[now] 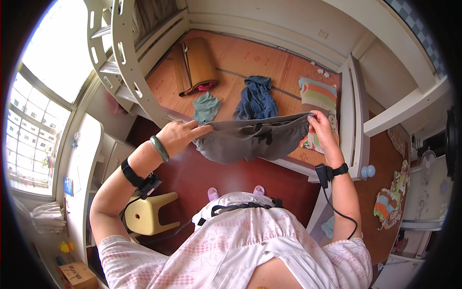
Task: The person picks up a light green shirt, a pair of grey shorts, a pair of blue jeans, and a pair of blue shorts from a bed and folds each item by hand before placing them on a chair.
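A pair of grey pants (pixel 231 143) with dark patches hangs stretched between my hands, its waistband along the top. My left hand (pixel 179 137) pinches one end of the waistband, with a green bangle around the wrist. The opposite end is gripped by my right hand (pixel 323 130), thumb and fingers closed on the cloth. How long the legs are cannot be made out. Beyond the pants, a crumpled blue garment (pixel 256 98) and a small green cloth (pixel 207 106) lie on the bed mat (pixel 236 60).
A rolled brown mat (pixel 198 62) and a striped pillow (pixel 320 98) lie on the bunk bed. A white ladder (pixel 126 53) rises at its left. The yellow stool (pixel 147 214) stands on the red floor by my left arm. Patterned cloth (pixel 392 197) lies at the right.
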A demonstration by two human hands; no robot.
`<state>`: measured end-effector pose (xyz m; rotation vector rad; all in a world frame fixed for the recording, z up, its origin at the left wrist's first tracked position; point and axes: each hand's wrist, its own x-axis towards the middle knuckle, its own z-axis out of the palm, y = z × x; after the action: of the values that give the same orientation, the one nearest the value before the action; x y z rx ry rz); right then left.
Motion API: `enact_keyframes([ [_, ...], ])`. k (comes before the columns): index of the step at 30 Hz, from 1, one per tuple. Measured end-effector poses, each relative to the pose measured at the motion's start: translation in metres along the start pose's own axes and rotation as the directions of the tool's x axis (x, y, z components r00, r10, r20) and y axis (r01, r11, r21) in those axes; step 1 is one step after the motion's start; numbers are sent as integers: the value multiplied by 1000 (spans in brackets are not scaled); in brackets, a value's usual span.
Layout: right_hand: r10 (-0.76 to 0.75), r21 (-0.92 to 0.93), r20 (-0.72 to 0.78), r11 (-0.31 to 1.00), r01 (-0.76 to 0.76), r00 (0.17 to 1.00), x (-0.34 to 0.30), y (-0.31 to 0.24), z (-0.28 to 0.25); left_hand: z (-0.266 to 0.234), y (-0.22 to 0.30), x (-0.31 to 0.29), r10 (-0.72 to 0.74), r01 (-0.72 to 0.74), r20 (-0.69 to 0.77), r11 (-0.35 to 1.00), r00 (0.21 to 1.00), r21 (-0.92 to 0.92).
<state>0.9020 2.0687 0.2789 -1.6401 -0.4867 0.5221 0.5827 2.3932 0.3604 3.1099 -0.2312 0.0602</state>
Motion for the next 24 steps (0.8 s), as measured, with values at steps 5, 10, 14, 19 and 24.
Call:
enact_keyframes([
  [5, 9, 2, 24, 1000, -9, 1000, -3, -6, 5, 2, 0, 0, 13, -15, 60, 999, 998, 30],
  [10, 5, 12, 58, 1000, -6, 998, -4, -4, 11, 21, -3, -6, -72, 77, 86, 995, 994, -56],
  [14, -22, -6, 71, 1000, 23, 997, -3, 2, 15, 18, 4, -5, -88, 119, 224, 985, 971, -127],
  [19, 2, 9, 47, 1000, -2, 999, -2, 11, 10, 14, 8, -9, -53, 120, 240, 955, 969, -273],
  [24, 24, 12, 20, 1000, -24, 1000, -5, 15, 9, 10, -4, -21, -40, 6, -59, 869, 997, -495],
])
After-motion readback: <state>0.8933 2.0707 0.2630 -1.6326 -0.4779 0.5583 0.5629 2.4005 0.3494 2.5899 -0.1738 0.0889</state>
